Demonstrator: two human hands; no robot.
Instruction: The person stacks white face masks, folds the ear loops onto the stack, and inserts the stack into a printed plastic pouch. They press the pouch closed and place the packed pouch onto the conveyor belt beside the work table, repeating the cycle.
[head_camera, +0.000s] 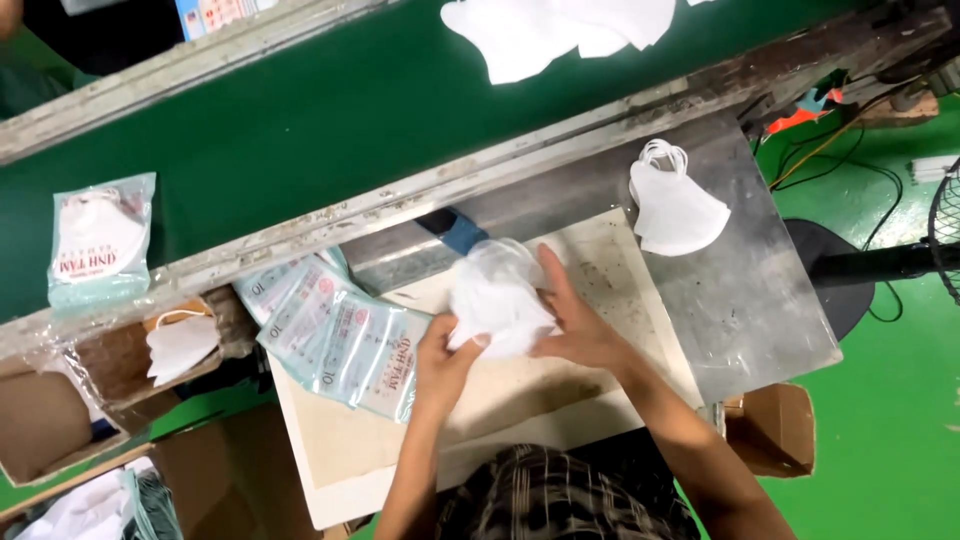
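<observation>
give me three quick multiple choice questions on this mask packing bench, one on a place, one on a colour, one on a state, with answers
1. Where does the sealed mask packet lie?
A. on the green belt
B. on the floor
C. in the cardboard box

2. What colour is the conveyor belt?
A. red
B. green
C. yellow

3. What are the two hands doing?
A. resting flat and empty
B. holding a bundle of white masks
C. gripping the fan

Answers:
1 A, the packet rests on the belt's left part.
2 B, the belt surface is dark green.
3 B, the left hand and the right hand close round the bundle of white masks above the pale board.
</observation>
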